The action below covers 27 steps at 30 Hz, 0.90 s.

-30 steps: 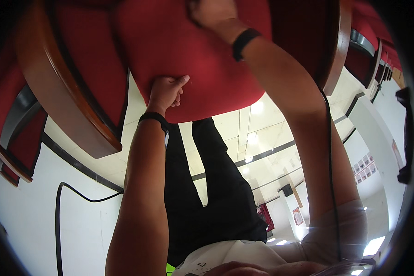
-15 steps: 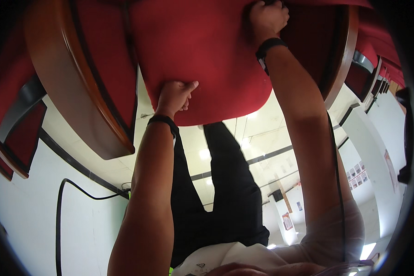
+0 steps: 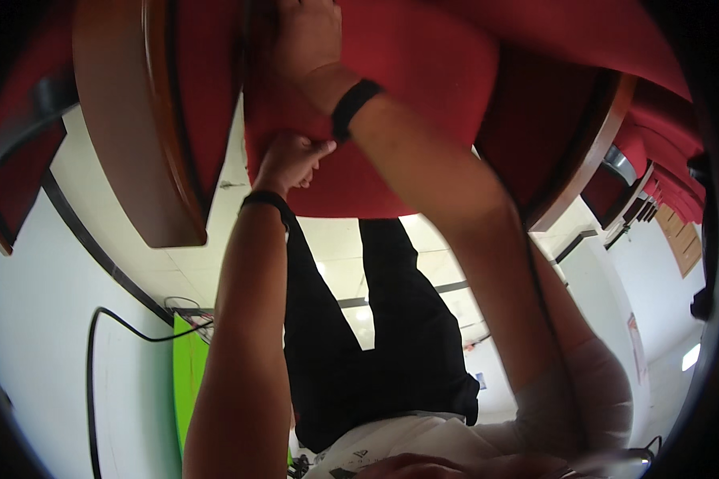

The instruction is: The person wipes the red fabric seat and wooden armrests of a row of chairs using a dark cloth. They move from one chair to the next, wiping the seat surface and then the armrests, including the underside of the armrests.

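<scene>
A red fabric seat (image 3: 423, 104) takes up the upper middle of the view. Close to its front left edge my left hand (image 3: 291, 162) rests on the cushion, fingers curled into a fist and thumb sticking out; the inside of the fist is hidden. Farther back, at the seat's left side, lies my right hand (image 3: 311, 40), with that arm reaching across the cushion. Motion smears this hand slightly and the top edge cuts it off. Its fingers look bent in, and whatever they may hold cannot be made out.
Wooden-edged armrest panels flank the seat on the left (image 3: 120, 136) and right (image 3: 571, 152). More red seats (image 3: 663, 160) run off to the right. A black cable (image 3: 96, 383) loops at lower left, near a bright green panel (image 3: 185, 375). My black-trousered legs (image 3: 375, 351) stand below the seat.
My right hand has swept left across the seat, from its back right side to its back left. The left hand keeps nearly the same spot on the cushion. The view has shifted slightly.
</scene>
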### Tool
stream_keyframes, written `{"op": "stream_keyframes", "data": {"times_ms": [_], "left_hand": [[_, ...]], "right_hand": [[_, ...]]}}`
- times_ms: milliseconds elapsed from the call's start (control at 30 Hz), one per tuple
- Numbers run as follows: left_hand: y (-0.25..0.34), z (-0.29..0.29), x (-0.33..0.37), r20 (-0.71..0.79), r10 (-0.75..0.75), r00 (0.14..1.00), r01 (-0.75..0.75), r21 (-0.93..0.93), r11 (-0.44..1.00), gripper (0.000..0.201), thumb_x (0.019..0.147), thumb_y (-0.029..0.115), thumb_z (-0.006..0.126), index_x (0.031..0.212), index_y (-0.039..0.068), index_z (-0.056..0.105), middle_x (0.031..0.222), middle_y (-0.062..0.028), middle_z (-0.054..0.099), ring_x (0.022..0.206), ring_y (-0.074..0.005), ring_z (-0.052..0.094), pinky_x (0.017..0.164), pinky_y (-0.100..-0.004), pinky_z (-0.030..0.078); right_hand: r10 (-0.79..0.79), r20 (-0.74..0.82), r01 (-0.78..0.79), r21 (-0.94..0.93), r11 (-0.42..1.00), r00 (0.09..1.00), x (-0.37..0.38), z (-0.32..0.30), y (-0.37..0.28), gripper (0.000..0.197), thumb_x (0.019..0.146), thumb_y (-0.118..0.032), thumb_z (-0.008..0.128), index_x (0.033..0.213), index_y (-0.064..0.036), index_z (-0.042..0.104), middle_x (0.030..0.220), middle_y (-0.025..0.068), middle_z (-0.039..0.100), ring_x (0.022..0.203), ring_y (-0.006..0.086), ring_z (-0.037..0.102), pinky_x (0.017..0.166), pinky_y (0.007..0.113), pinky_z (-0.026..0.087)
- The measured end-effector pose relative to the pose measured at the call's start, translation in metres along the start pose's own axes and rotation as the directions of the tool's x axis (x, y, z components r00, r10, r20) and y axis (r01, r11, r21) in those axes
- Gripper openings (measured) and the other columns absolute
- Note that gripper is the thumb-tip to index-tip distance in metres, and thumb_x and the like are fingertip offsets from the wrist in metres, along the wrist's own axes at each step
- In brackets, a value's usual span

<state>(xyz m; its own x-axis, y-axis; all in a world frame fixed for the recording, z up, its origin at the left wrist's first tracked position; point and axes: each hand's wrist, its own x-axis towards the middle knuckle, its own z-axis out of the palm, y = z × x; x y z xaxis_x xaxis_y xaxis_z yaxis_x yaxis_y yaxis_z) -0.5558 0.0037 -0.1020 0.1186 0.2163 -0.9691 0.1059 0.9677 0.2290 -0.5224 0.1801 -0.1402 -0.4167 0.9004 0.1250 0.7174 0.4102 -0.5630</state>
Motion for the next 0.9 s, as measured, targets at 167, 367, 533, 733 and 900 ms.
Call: {"op": "stream_keyframes", "data": {"times_ms": [167, 367, 533, 733, 900], "left_hand": [[0.009, 0.0, -0.009, -0.048, 0.027, 0.998, -0.024, 0.073, 0.997, 0.053, 0.101, 0.044, 0.081, 0.074, 0.001, 0.064, 0.058, -0.0062, 0.059, 0.048, -0.0161, 0.058, 0.051, -0.0332, 0.054], [0.008, -0.001, -0.012, -0.075, 0.051, 0.996, -0.044, 0.092, 0.995, 0.053, 0.101, 0.044, 0.081, 0.073, 0.002, 0.064, 0.06, -0.0089, 0.062, 0.049, -0.0178, 0.059, 0.051, -0.0341, 0.053], [-0.001, 0.0, -0.009, -0.081, 0.097, 0.992, -0.093, 0.048, 0.995, 0.054, 0.101, 0.043, 0.08, 0.072, 0.0, 0.065, 0.058, -0.0108, 0.064, 0.05, -0.0198, 0.064, 0.051, -0.0345, 0.053], [-0.003, -0.001, -0.008, -0.083, 0.132, 0.988, -0.127, 0.061, 0.99, 0.056, 0.1, 0.044, 0.08, 0.073, -0.003, 0.067, 0.061, -0.0132, 0.067, 0.052, -0.0215, 0.066, 0.052, -0.0356, 0.055], [-0.01, 0.001, -0.009, -0.12, 0.188, 0.975, -0.178, 0.091, 0.98, 0.056, 0.1, 0.046, 0.078, 0.075, -0.003, 0.069, 0.064, -0.0137, 0.069, 0.055, -0.022, 0.068, 0.058, -0.0374, 0.058]], "right_hand": [[-0.263, 0.261, 0.283, -0.044, 0.958, 0.929, 0.01, -0.063, 0.098, 0.047, 0.09, -0.021, 0.073, 0.135, -0.0066, 0.07, 0.136, 0.0234, 0.067, 0.128, 0.045, 0.06, 0.113, 0.055, 0.047], [0.152, -0.135, -0.195, -0.408, 0.892, 0.979, -0.03, -0.124, 0.185, 0.049, 0.09, -0.027, 0.078, 0.136, -0.0116, 0.071, 0.133, 0.0179, 0.071, 0.125, 0.0422, 0.063, 0.114, 0.055, 0.047], [0.284, -0.044, -0.285, -0.273, 0.919, 0.958, -0.009, -0.058, 0.12, 0.045, 0.086, -0.023, 0.077, 0.129, -0.0103, 0.076, 0.12, 0.0162, 0.076, 0.122, 0.0429, 0.064, 0.112, 0.054, 0.049], [-0.333, 0.114, 0.33, 0.04, 0.943, 0.936, 0.03, -0.005, 0.005, 0.043, 0.088, -0.012, 0.071, 0.128, 0.0005, 0.072, 0.136, 0.0284, 0.067, 0.131, 0.047, 0.058, 0.117, 0.052, 0.046], [-0.398, 0.227, 0.377, 0.133, 0.917, 0.889, 0.049, -0.008, 0.011, 0.041, 0.089, -0.02, 0.07, 0.126, -0.0022, 0.074, 0.132, 0.0275, 0.07, 0.128, 0.0453, 0.061, 0.114, 0.052, 0.049]]}}
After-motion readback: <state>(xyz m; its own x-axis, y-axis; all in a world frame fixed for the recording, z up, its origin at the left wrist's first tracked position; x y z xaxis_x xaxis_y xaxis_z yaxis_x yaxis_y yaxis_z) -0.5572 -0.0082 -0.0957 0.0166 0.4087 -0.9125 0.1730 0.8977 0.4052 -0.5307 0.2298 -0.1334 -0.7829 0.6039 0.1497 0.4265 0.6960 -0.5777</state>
